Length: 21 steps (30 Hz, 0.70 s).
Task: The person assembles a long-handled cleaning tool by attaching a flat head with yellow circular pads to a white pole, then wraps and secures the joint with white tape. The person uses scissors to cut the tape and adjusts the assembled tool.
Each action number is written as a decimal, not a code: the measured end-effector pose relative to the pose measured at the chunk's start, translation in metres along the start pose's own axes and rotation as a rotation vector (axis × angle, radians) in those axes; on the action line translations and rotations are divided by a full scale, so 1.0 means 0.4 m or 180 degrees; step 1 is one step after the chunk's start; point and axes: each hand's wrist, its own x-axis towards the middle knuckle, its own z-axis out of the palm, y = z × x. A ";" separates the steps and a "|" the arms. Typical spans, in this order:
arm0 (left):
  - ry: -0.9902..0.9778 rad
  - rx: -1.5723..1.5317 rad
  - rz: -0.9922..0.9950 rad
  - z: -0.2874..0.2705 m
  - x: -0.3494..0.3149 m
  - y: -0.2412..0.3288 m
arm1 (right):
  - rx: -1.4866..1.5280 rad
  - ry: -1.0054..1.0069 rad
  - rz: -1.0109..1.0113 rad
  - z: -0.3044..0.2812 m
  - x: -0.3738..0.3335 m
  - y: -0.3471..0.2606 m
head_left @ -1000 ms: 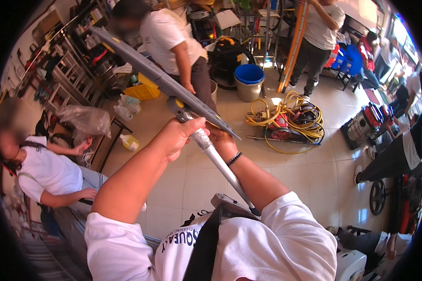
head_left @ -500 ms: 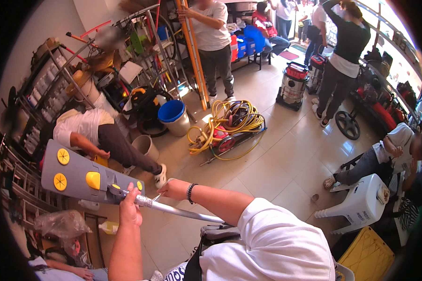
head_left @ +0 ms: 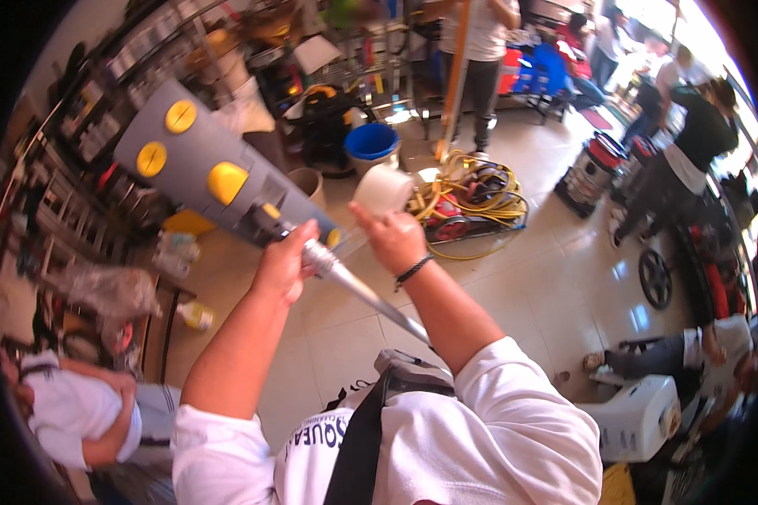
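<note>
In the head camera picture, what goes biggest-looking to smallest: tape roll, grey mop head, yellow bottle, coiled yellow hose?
1. Grey mop head
2. Coiled yellow hose
3. Tape roll
4. Yellow bottle

The mop head and tape roll look bigger partly because they're nearer the camera.

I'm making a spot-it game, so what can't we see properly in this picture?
In the head view:
- Gray mop head: its underside faces away from us.
- Silver pole: its far end is hidden behind the right arm.
- Right hand: the whitish roll hides some fingertips.
- Shelf bottles: too blurred to count.
- Person by the orange pole: head cut off by the top edge.
</note>
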 end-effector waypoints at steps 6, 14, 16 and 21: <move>-0.0069 0.0004 0.0005 0.045 -0.052 0.055 | 0.0728 0.1363 -0.0260 -0.048 0.040 0.015; 0.0218 0.0260 0.0208 0.087 -0.071 0.075 | 0.1066 0.1620 -0.0899 -0.158 0.054 -0.023; 0.0183 0.0314 0.0173 0.074 -0.068 0.076 | 0.1220 0.1707 -0.1255 -0.179 0.052 -0.053; -0.0740 0.0208 0.0269 0.068 -0.086 0.098 | 0.0965 0.1311 -0.1950 -0.179 0.025 -0.114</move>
